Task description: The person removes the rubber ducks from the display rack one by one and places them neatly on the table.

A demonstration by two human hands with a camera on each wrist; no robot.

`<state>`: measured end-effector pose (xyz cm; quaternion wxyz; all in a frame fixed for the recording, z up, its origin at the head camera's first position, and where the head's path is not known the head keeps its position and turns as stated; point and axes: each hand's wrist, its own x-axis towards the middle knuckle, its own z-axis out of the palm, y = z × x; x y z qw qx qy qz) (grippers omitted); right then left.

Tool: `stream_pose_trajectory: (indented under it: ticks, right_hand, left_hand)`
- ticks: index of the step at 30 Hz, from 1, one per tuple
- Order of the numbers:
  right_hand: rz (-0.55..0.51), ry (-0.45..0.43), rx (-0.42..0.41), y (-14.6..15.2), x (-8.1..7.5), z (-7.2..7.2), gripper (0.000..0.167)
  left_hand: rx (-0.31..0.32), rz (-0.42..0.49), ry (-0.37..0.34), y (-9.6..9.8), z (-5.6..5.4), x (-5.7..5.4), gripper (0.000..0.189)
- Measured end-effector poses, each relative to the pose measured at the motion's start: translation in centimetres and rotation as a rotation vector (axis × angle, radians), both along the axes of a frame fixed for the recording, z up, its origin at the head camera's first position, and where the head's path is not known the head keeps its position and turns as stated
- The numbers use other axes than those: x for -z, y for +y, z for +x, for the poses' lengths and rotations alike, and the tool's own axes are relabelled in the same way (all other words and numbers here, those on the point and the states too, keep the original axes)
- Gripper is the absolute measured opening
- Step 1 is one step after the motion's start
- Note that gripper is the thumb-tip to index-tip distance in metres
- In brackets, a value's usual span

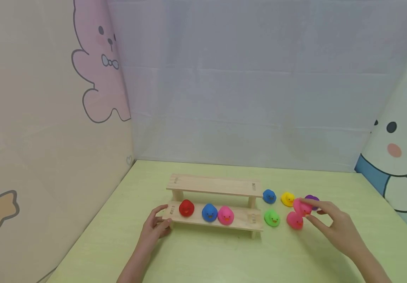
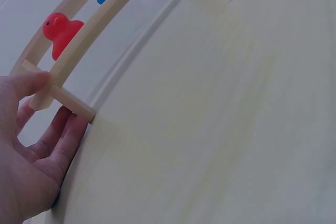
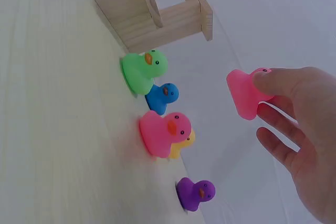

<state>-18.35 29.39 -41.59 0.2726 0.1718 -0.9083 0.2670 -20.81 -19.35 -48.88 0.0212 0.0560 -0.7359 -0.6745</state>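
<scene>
1. Held duck (image 1: 300,207) (pink): in R hand (image 1: 338,227), up off table (image 1: 203,255), R of rack (image 1: 212,184). Approx. upright, flat base down; beak twd viewer & a bit R, so tail–beak axis runs roughly front–back.
2. R hand: thumb & fingertips pinch held duck at its head; in R wrist view thumb hides part of face, other fingers loosely bent.
3. Floor pink duck (image 1: 294,221): overlapped by held duck in head view, but R wrist view shows a gap btwn them.
4. Nearby: yellow duck (image 1: 287,199) & purple duck (image 3: 195,193) farther back; blue duck (image 1: 269,196) & green duck (image 1: 272,218) just beside rack's R end.
5. Rack: 2 tiers, long axis L–R, upper board set back. Lower board holds red duck (image 1: 186,208) nr L end, then a gap, then 2nd blue duck (image 1: 209,212) close beside 3rd pink duck (image 1: 226,215); board runs on past that to R end.
6. L hand (image 1: 155,226): clamped on rack's L end, thumb on lower board, fingers at leg. Hands well apart.
7. Mat'ls: rack pale grained wood, squared edges; ducks smooth, rounded. Creased cloth (image 1: 238,98) behind table's back edge.
</scene>
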Motion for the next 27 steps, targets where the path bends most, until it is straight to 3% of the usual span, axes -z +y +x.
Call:
stream_pose_trajectory:
  ticks: [15, 21, 24, 27]
  right_hand:
    - [0.046, -0.191, 0.087, 3.7, 2.2, -0.2, 0.043]
    - [0.067, -0.219, 0.083, 4.7, 2.7, -0.3, 0.041]
    - [0.079, -0.286, 0.088, 5.3, 3.1, -0.5, 0.041]
    - [0.073, -0.414, 0.100, 5.7, 3.5, -0.6, 0.040]
  left_hand:
    - [0.007, 0.002, -0.009, 0.0, 0.1, -0.2, 0.050]
    - [0.009, -0.005, -0.011, 0.0, 0.1, -0.2, 0.050]
    - [0.008, -0.006, -0.013, 0.0, 0.1, -0.2, 0.050]
    - [0.006, -0.007, -0.011, 0.0, 0.1, -0.1, 0.050]
